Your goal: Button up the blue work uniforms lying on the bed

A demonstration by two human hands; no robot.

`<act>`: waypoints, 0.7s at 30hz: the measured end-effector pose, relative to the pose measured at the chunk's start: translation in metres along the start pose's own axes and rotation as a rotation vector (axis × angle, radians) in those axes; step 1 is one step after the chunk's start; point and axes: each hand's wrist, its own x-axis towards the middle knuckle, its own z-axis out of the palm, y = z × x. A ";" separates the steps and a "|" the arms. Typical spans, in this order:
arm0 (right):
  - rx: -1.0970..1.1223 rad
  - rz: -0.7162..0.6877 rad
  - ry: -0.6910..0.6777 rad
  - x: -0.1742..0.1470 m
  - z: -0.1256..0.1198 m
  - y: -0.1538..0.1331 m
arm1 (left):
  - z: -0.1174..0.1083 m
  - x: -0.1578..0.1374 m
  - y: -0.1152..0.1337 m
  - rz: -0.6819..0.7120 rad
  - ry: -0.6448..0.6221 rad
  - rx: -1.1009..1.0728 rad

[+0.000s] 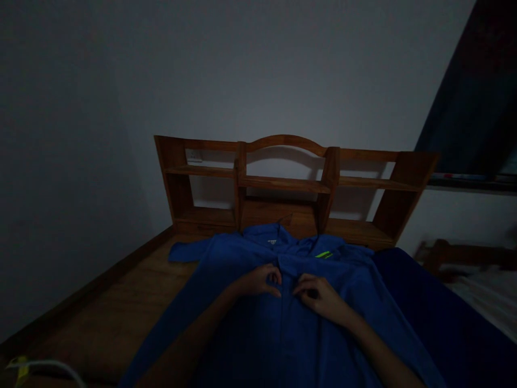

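A blue long-sleeved work shirt [246, 318] lies spread front up, its collar toward the wooden headboard. A bright yellow-green mark shows on its chest at the right. My left hand [262, 280] is over the shirt, just left of the front placket, with fingers curled and the thumb apart from them. On the other side of the placket, my right hand [321, 296] has its thumb and fingertips brought together at the cloth. Dim light hides the buttons and the exact fold between those fingertips.
A wooden headboard [283, 184] with open shelves stands against the pale wall [258, 70]. Bare wooden boards [133, 291] lie to the left. Dark blue cloth [428, 302] is at the right. A pale cable [52, 363] curves at the lower left.
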 end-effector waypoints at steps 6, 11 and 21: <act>-0.098 -0.011 -0.053 -0.005 0.004 -0.011 | 0.005 -0.003 0.002 -0.120 0.036 -0.097; -0.274 -0.021 -0.049 -0.007 0.005 -0.018 | 0.007 -0.004 0.004 -0.156 -0.001 -0.035; 0.126 -0.028 0.039 0.002 0.009 0.001 | 0.002 -0.003 -0.001 -0.430 -0.033 -0.513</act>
